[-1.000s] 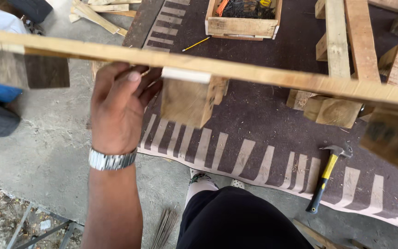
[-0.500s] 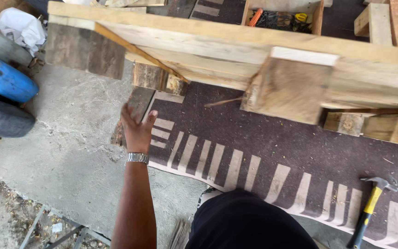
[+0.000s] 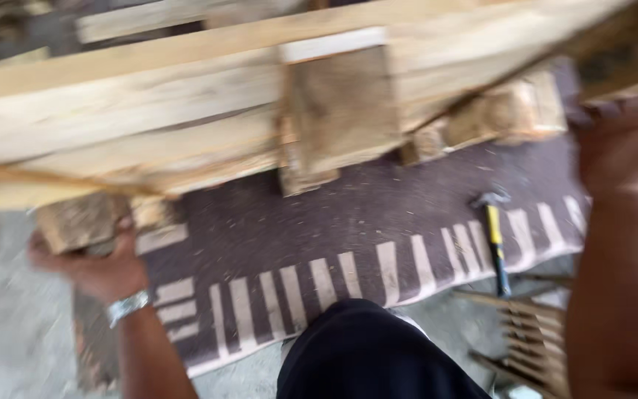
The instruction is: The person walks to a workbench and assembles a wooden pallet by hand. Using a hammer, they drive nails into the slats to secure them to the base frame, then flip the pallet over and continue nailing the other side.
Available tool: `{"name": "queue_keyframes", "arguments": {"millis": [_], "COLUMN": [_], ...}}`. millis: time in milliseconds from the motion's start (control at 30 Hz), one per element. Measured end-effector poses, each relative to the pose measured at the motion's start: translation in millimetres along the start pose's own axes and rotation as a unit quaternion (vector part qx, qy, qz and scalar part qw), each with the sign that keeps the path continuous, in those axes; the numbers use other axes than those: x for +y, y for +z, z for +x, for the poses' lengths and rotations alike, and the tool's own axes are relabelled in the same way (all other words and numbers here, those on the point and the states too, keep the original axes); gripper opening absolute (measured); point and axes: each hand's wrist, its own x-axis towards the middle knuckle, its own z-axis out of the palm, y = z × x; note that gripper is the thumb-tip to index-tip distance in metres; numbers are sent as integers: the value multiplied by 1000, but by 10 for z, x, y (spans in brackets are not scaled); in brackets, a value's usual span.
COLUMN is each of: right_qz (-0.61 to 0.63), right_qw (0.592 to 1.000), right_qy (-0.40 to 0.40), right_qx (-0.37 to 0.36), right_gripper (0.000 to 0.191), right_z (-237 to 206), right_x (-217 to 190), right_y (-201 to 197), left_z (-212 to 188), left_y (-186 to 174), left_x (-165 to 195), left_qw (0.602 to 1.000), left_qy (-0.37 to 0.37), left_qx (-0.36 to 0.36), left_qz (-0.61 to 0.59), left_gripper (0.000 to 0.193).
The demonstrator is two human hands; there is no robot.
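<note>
Wooden pallet [image 3: 186,111] grasped by both hands' fingers, hammer [image 3: 495,240] on striped mat [image 3: 348,222] beneath

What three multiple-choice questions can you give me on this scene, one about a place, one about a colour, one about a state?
1. Where does the yellow-handled hammer lie?
A. on the dark striped mat
B. on the pale wooden pallet
C. in a hand

2. What colour is the watch band on the left wrist?
A. red
B. silver
C. green

3. How is the pallet held?
A. flat on the ground
B. lifted, the left hand under a corner block, the right hand at the other end
C. leaning on a wall

Answers: 1 A, the hammer rests on the mat's striped edge. 2 B, the band shines silver. 3 B, both hands grip the pallet above the mat.
</note>
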Motion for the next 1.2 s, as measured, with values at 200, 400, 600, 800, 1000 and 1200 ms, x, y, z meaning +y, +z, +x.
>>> {"name": "queue_keyframes", "arguments": {"millis": [200, 400, 600, 800, 1000, 1200], "right_qz": [-299, -325, -250, -334, -492, -551], "right_qw": [946, 939, 965, 940, 869, 810], "right_qy": [121, 56, 48, -74, 42, 167], "right_qx": [2, 98, 62, -15, -31, -110], "right_gripper": [110, 111, 76, 72, 76, 83], "right_z": [-195, 232, 358, 112, -51, -230], "right_x": [875, 1178, 1047, 871, 961, 1545], "right_y": [293, 818, 873, 636, 668, 829], "left_z": [102, 143, 107, -5, -52, -98], "left_y": [-140, 98, 640, 400, -61, -323], "left_x": [-141, -222, -134, 389, 628, 356], "left_qw": [757, 718, 835, 773, 637, 513], "left_qy": [261, 272, 157, 258, 201, 57], "left_qx": [-86, -76, -20, -77, -34, 22], "left_qz": [593, 636, 528, 574, 744, 856], "left_gripper": [104, 108, 92, 83, 81, 96]}}
